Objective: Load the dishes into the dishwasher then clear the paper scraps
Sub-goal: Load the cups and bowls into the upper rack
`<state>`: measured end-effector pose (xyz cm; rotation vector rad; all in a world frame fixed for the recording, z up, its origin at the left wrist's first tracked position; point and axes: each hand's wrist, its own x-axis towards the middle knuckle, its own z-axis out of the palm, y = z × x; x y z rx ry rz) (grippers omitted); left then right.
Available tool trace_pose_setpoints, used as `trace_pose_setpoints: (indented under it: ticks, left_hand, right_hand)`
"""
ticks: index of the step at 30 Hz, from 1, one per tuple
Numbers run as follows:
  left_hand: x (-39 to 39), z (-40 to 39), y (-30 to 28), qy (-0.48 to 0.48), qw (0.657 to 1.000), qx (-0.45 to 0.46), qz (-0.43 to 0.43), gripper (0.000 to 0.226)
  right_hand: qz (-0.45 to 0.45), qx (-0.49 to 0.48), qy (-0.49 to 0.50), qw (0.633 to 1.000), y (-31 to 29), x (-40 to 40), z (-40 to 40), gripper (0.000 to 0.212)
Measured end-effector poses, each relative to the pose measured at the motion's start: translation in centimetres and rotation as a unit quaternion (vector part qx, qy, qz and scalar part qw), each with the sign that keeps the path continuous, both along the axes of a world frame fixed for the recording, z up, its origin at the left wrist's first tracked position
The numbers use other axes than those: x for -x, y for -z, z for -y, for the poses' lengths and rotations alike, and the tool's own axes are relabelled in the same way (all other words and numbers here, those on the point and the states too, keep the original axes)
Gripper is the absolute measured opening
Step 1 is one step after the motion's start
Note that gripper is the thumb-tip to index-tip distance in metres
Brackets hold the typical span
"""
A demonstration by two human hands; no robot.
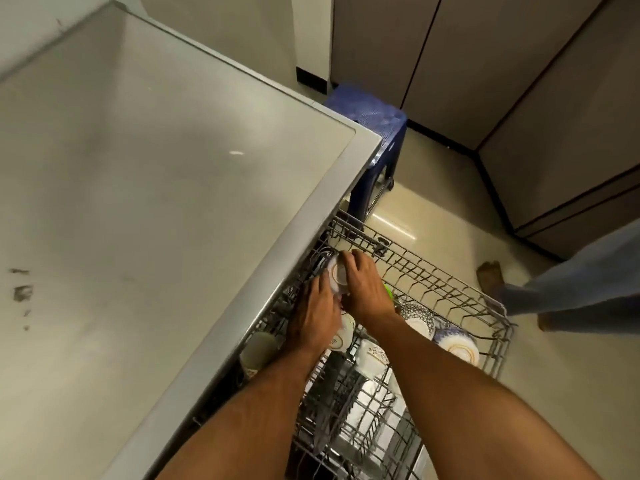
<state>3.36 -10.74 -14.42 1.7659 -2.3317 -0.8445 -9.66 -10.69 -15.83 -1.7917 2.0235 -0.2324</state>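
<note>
The dishwasher's wire rack (pixel 446 292) is pulled out from under the counter. Both my hands reach into its far left part. My right hand (pixel 363 289) grips an upturned white cup (pixel 338 273) by its side, base up. My left hand (pixel 317 317) holds the same cup from the near side, fingers curled against it. Just below my hands sits another white cup (pixel 343 337). Two blue-patterned bowls (pixel 420 318) (pixel 457 342) lie upside down at the rack's right. A white mug (pixel 372 356) with print stands near the rack's middle.
The steel counter top (pixel 156 202) fills the left and overhangs the rack. A blue plastic stool (pixel 375 133) stands beyond the counter corner. Another person's legs and bare feet (pixel 490 275) stand on the floor at right. Grey cabinets (pixel 519 81) line the back.
</note>
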Motion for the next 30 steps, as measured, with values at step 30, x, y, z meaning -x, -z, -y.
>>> trace_pose_setpoints:
  ticks: [30]
  left_hand:
    - [-1.8, -1.9, -2.0, 0.010, 0.999, 0.020, 0.047, 0.054]
  right_hand:
    - [0.013, 0.021, 0.024, 0.999, -3.0, -1.1, -4.2, 0.074]
